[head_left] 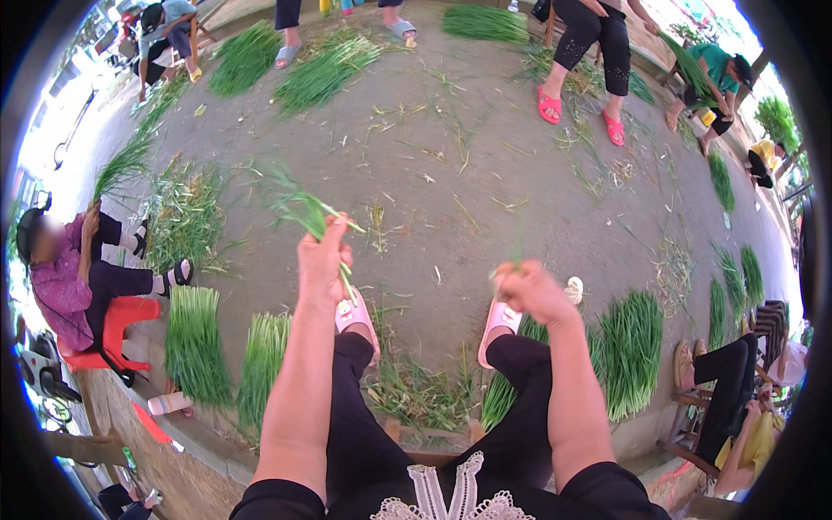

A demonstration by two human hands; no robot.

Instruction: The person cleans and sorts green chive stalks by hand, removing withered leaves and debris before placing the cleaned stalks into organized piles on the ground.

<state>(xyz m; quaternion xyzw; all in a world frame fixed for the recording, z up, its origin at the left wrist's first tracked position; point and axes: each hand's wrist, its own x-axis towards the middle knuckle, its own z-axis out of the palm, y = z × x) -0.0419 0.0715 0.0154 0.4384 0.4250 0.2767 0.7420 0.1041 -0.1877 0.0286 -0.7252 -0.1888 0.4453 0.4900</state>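
My left hand (322, 263) is closed around a small bunch of green chives (301, 204), raised over the ground in front of my left knee. Pale stalk ends poke out beside the fingers and below the fist. My right hand (539, 291) is curled and blurred by motion, above my right foot. Some faint green shows at its fingertips, too smeared to name. Between my feet lies a heap of loose green and yellowed leaves (420, 390). Neat chive bundles lie on both sides of my legs, one bundle (264, 364) at the left and another (631, 351) at the right.
A person in a purple top (65, 277) sits at the left on a red plastic chair (121, 325). Beside it lies a pale bottle (169, 403). Several other people sit around with chive piles (325, 74). Leaf scraps litter the grey ground (416, 191).
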